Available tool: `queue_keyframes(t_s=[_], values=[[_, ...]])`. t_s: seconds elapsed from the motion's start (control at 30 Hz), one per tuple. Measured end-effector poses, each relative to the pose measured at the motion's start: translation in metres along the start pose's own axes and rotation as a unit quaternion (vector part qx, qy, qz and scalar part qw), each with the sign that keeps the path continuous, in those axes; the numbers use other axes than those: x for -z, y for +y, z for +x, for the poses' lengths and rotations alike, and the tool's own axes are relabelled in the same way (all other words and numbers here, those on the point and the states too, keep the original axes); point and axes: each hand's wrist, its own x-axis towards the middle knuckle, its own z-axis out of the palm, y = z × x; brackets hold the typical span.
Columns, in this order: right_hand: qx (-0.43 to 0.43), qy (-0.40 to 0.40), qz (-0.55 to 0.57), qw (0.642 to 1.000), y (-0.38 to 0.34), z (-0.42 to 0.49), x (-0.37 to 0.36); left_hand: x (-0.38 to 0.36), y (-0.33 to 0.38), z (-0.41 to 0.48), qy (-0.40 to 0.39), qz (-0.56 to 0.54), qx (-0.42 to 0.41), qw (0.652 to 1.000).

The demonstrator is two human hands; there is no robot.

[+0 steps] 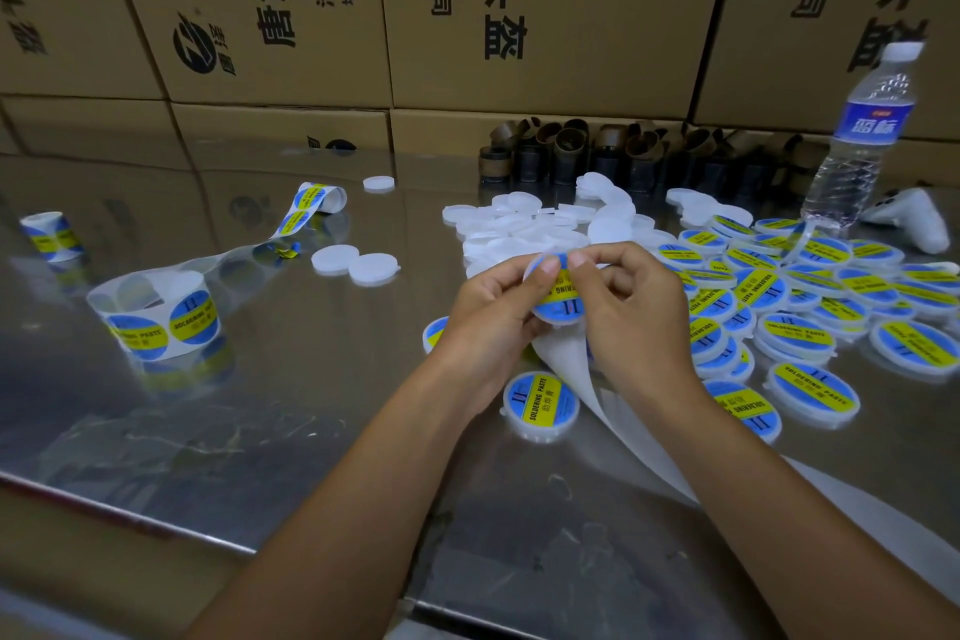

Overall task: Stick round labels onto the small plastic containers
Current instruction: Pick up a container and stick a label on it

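One container (558,299) between left hand (491,312), right hand (631,312); one bottle (862,140).

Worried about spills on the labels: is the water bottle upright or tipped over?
Upright: the water bottle stands on its base on the table, white cap on top.

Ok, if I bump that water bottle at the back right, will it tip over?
Probably, if hit high: the water bottle stands tall and narrow. Its thin ribbed plastic would likely dent under a squeeze. On the shiny steel table a low push may slide it instead.
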Motion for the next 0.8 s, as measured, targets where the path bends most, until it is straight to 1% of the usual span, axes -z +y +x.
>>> queue_keyframes(t_s=[0.1, 0.17, 0.33, 0.4, 0.57, 0.8], values=[[-0.006, 0.017, 0.01, 1.0, 0.0016, 0.0016, 0.0014, 0.0004, -0.0012, 0.0006, 0.014, 0.015, -0.006, 1.0], [-0.008, 0.01, 0.019, 1.0, -0.0001, 0.0005, 0.0014, 0.0005, -0.0006, 0.0006, 0.026, 0.015, -0.016, 0.999], [-0.013, -0.02, 0.01, 1.0, -0.0024, -0.0024, -0.0012, 0.0012, 0.003, 0.0005, 0.066, -0.027, -0.034, 0.997], [-0.023, -0.014, 0.001, 1.0, -0.002, -0.0014, -0.0011, -0.0007, 0.0032, -0.0003, 0.066, -0.018, -0.034, 0.997], [-0.049, 0.014, 0.022, 0.998, -0.0004, 0.0003, 0.0012, -0.0049, 0.0009, -0.0037, 0.037, 0.057, -0.038, 0.997], [-0.008, -0.015, 0.023, 1.0, -0.0038, -0.0022, 0.0008, -0.0027, 0.0018, -0.0028, 0.069, 0.047, -0.039, 0.996]])
